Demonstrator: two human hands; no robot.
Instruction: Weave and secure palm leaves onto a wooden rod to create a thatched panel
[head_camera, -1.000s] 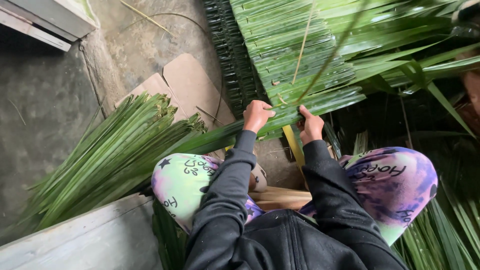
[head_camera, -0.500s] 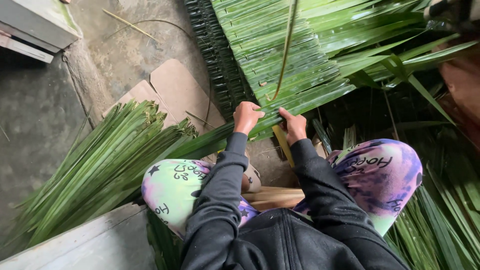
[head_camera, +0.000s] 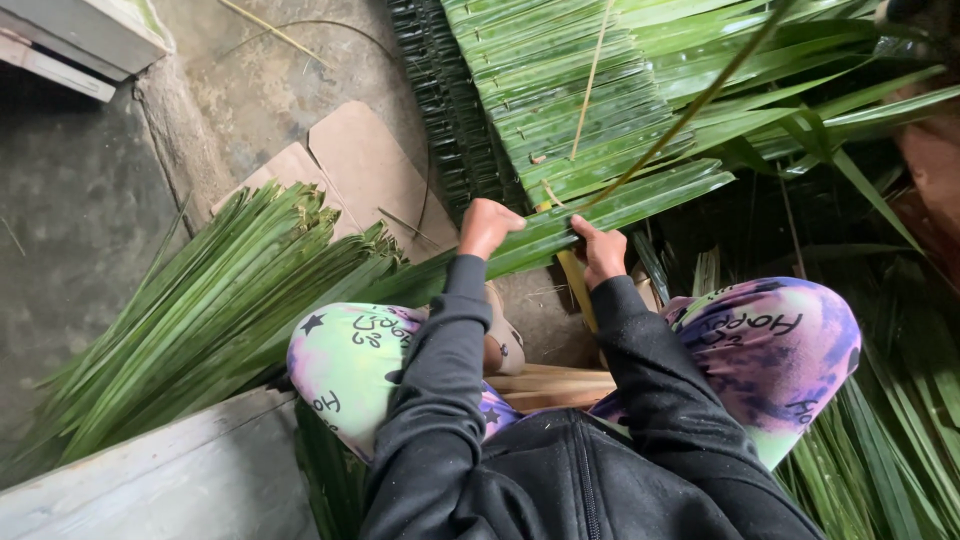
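Observation:
I sit with my knees up, in dark sleeves and patterned trousers. My left hand (head_camera: 486, 226) and my right hand (head_camera: 602, 250) both grip the nearest folded palm leaf (head_camera: 640, 203) at the lower edge of a stitched panel of overlapping green leaves (head_camera: 570, 90). A thin pale stick (head_camera: 590, 85) runs down across the panel. A long green strand (head_camera: 700, 100) slants from the upper right down to the leaf between my hands.
A loose bundle of long green leaves (head_camera: 200, 310) fans out at left over flattened cardboard (head_camera: 365, 170). More leaves lie at right (head_camera: 880, 450). A pale wooden plank (head_camera: 160, 480) runs along the lower left. The concrete floor (head_camera: 80, 220) is at left.
The green strand that hung straight down over the panel now slants up to the right. My left hand has shifted slightly left along the leaf; both hands stay on it.

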